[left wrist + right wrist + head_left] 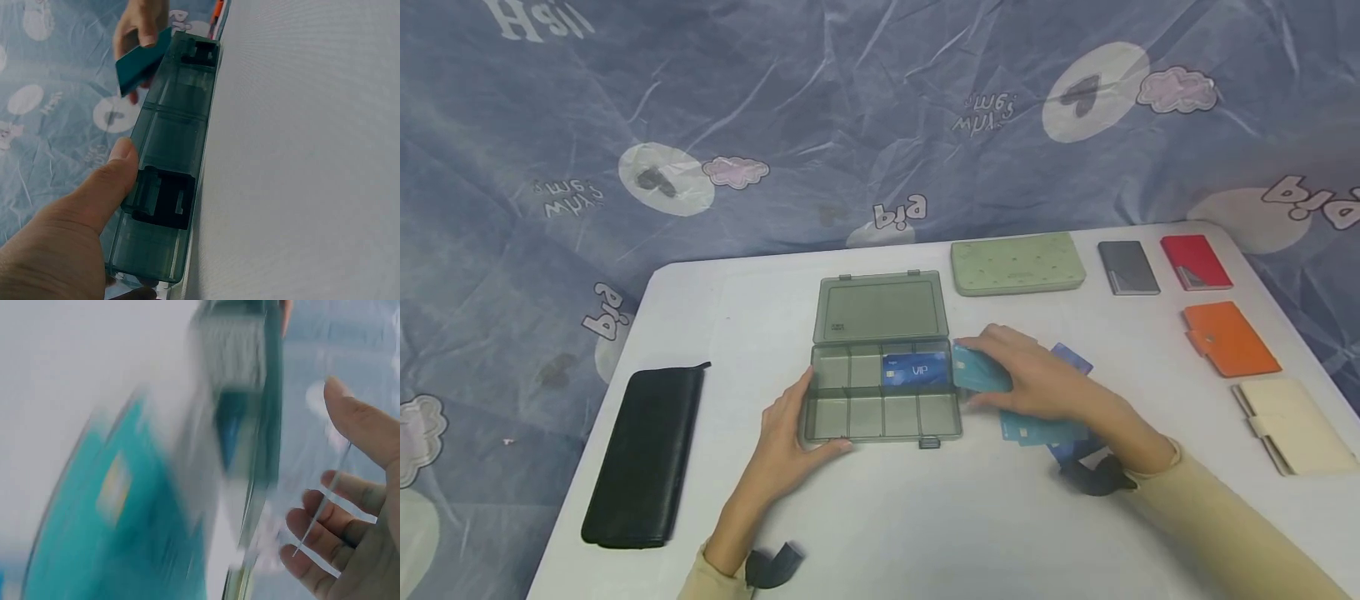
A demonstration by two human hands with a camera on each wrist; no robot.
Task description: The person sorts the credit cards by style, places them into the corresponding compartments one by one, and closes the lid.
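A translucent green compartment box (865, 417) lies on the table with its lid (882, 308) folded back. My left hand (784, 454) grips its left end, the thumb on the front wall as the left wrist view shows. A blue VIP card (915, 369) lies in the back row, toward the right. My right hand (1041, 379) pinches a teal card (979, 371) between thumb and fingers, just beside the box's right edge. In the right wrist view that card (324, 503) appears edge-on. Under my right hand, several teal cards (1037, 431) and blue cards (1072, 358) lie overlapping.
At the left lies a black zip case (643, 458). Along the back right are a green case (1018, 265), a grey card holder (1129, 268) and a red one (1197, 262). Nearer on the right sit an orange wallet (1232, 337) and a cream wallet (1296, 427).
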